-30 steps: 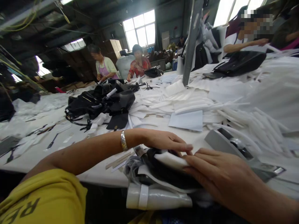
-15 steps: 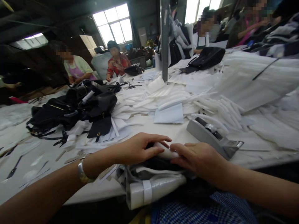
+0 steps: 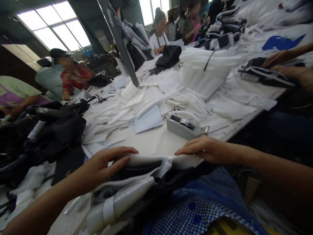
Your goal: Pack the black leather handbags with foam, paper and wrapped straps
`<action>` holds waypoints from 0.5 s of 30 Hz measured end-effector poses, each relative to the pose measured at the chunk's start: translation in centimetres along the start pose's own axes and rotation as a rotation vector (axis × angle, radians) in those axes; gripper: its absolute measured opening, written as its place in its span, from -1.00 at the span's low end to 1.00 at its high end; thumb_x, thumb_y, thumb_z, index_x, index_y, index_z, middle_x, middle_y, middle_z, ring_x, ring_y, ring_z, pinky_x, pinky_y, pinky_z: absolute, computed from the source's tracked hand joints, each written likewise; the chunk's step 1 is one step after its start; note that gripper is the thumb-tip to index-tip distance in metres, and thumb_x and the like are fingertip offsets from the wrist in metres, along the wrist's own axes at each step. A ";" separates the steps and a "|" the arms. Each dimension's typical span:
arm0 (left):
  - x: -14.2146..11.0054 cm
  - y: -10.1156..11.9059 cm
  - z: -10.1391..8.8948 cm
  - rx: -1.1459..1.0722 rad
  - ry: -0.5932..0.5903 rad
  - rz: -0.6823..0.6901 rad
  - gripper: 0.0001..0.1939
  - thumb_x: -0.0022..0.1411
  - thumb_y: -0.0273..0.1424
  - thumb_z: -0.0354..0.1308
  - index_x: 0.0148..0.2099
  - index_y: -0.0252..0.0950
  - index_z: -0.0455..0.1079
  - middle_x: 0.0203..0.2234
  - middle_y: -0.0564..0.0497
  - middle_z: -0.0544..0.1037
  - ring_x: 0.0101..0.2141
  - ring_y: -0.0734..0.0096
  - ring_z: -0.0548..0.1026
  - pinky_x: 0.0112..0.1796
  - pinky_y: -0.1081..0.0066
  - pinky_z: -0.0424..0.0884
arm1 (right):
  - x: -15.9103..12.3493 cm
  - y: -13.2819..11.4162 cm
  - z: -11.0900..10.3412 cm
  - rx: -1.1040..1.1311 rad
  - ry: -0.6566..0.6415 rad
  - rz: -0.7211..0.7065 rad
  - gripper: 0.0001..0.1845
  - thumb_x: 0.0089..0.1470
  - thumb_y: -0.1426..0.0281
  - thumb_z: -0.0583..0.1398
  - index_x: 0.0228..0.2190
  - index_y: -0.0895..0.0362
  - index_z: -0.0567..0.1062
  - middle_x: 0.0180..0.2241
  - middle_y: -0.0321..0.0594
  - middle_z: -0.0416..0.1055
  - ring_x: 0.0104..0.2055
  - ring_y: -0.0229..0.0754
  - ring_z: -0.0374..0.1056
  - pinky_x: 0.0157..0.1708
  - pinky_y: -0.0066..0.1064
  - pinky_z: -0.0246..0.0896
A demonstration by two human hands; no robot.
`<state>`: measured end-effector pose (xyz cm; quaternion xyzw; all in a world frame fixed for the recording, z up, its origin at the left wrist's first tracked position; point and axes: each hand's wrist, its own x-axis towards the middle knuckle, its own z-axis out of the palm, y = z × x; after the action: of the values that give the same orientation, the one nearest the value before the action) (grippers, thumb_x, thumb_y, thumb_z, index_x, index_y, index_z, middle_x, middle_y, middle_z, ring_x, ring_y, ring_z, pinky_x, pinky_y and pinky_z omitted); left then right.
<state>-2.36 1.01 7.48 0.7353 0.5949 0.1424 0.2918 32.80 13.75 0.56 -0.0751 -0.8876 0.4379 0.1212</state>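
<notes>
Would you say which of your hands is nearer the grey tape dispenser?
Right. The right hand is just in front of the dispenser; the left hand is farther left.

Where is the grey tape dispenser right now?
In the head view, the tape dispenser sits on the table just beyond the right hand, right of the pale blue sheet.

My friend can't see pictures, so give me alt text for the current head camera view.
A person's left hand and right hand rest on white padding along a soft black item at the edge of a white table. Beyond are a grey tape dispenser and piled white foam-like strips, with black bags heaped at left and other people around.
</notes>
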 end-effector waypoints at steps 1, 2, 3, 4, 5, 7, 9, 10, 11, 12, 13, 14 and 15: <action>0.7 -0.2 -0.1 -0.009 -0.010 0.002 -0.69 0.32 -0.16 0.10 0.03 -0.04 0.53 -0.05 0.05 0.61 -0.05 0.19 0.57 0.00 0.34 0.48 | 0.0 0.1 0.0 0.016 -0.026 -0.020 -0.51 0.29 0.55 0.00 0.16 0.04 0.42 0.00 -0.14 0.49 0.00 -0.27 0.43 0.03 -0.48 0.26; 1.5 -0.5 -0.2 -0.017 -0.018 0.006 -0.69 0.32 -0.15 0.09 0.02 -0.05 0.54 -0.04 0.04 0.61 -0.03 0.18 0.56 0.02 0.32 0.46 | 0.0 0.3 0.1 0.020 -0.054 -0.043 -0.51 0.29 0.55 0.00 0.16 0.03 0.42 -0.01 -0.14 0.48 -0.01 -0.28 0.43 0.01 -0.49 0.26; 2.4 -0.7 -0.5 -0.022 -0.018 0.009 -0.68 0.32 -0.13 0.10 0.02 -0.07 0.54 -0.03 0.03 0.60 -0.02 0.17 0.55 0.04 0.29 0.45 | 0.1 0.5 0.1 0.013 -0.072 -0.070 -0.53 0.29 0.54 0.01 0.14 0.02 0.45 -0.03 -0.13 0.48 -0.04 -0.29 0.43 -0.02 -0.51 0.27; 3.2 -0.8 -0.8 -0.017 -0.011 0.007 -0.65 0.30 -0.11 0.10 0.02 -0.09 0.53 -0.02 0.01 0.60 -0.01 0.16 0.54 0.05 0.25 0.45 | 0.3 0.8 0.2 -0.005 -0.080 -0.100 -0.55 0.29 0.53 0.03 0.11 0.02 0.48 -0.05 -0.12 0.47 -0.07 -0.30 0.43 -0.05 -0.52 0.28; 3.9 -0.8 -1.1 -0.002 0.019 0.002 -0.62 0.28 -0.09 0.12 0.04 -0.13 0.53 -0.02 -0.02 0.60 -0.01 0.13 0.55 0.04 0.22 0.46 | 0.5 1.2 0.3 -0.028 -0.077 -0.132 -0.58 0.29 0.51 0.04 0.07 0.03 0.52 -0.08 -0.12 0.47 -0.11 -0.31 0.43 -0.09 -0.54 0.29; 4.7 0.1 -1.6 0.073 0.183 -0.031 -0.56 0.26 -0.05 0.13 0.05 -0.17 0.51 -0.03 -0.06 0.60 -0.06 0.09 0.57 -0.02 0.15 0.50 | 0.7 2.1 0.8 -0.065 -0.025 -0.185 -0.63 0.30 0.49 0.07 0.00 0.05 0.57 -0.11 -0.10 0.45 -0.17 -0.33 0.42 -0.13 -0.55 0.30; 4.3 2.1 -1.2 0.185 0.432 -0.042 -0.60 0.28 -0.07 0.11 0.02 -0.17 0.51 -0.05 -0.05 0.61 -0.09 0.11 0.58 -0.05 0.15 0.52 | 0.7 2.9 1.5 -0.069 0.074 -0.241 -0.66 0.29 0.49 0.09 -0.05 0.06 0.60 -0.05 -0.07 0.43 -0.17 -0.34 0.40 -0.13 -0.54 0.33; 3.9 3.3 -0.4 0.235 0.532 -0.017 -0.65 0.31 -0.12 0.10 0.01 -0.15 0.51 -0.05 -0.03 0.61 -0.09 0.15 0.57 -0.04 0.18 0.51 | 0.6 3.2 1.9 -0.058 0.120 -0.266 -0.67 0.29 0.50 0.09 -0.06 0.06 0.61 0.00 -0.06 0.42 -0.16 -0.33 0.40 -0.12 -0.53 0.34; 3.3 4.4 0.8 0.277 0.575 0.033 -0.70 0.33 -0.17 0.11 0.00 -0.14 0.51 -0.07 -0.02 0.61 -0.10 0.19 0.57 -0.03 0.23 0.50 | 0.5 3.5 2.4 -0.040 0.153 -0.287 -0.66 0.29 0.51 0.08 -0.07 0.07 0.60 0.04 -0.05 0.41 -0.15 -0.33 0.41 -0.11 -0.53 0.35; 2.7 5.4 2.3 0.297 0.579 0.087 -0.74 0.34 -0.23 0.12 -0.01 -0.15 0.50 -0.08 -0.01 0.61 -0.12 0.24 0.58 -0.05 0.29 0.50 | 0.3 3.8 2.8 -0.019 0.173 -0.300 -0.66 0.29 0.52 0.08 -0.05 0.08 0.59 0.08 -0.04 0.40 -0.13 -0.32 0.42 -0.09 -0.52 0.36; 2.2 6.2 4.0 0.305 0.495 0.134 -0.75 0.35 -0.28 0.12 0.03 -0.16 0.48 -0.06 -0.01 0.60 -0.09 0.26 0.56 -0.05 0.33 0.49 | 0.0 4.0 3.2 -0.002 0.188 -0.309 -0.65 0.29 0.53 0.08 -0.03 0.09 0.58 0.09 -0.03 0.41 -0.11 -0.31 0.44 -0.06 -0.51 0.36; 1.9 6.6 5.9 0.311 0.451 0.174 -0.75 0.36 -0.31 0.11 0.05 -0.16 0.45 -0.03 -0.01 0.58 -0.04 0.28 0.54 -0.02 0.34 0.47 | -0.3 4.2 3.5 0.008 0.208 -0.314 -0.65 0.29 0.53 0.08 -0.01 0.10 0.56 0.09 -0.03 0.42 -0.07 -0.29 0.45 -0.02 -0.48 0.36; 1.7 6.8 7.7 0.325 0.413 0.223 -0.71 0.36 -0.33 0.11 0.10 -0.17 0.42 0.04 -0.03 0.55 0.02 0.26 0.50 0.04 0.31 0.42 | -0.7 4.4 3.9 0.008 0.241 -0.316 -0.65 0.29 0.53 0.08 0.01 0.10 0.55 0.08 -0.03 0.44 -0.03 -0.26 0.45 0.02 -0.45 0.35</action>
<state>7.75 -0.14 5.27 0.7889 0.5720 0.2231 0.0253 32.49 13.29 -5.33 0.0138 -0.8657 0.4047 0.2941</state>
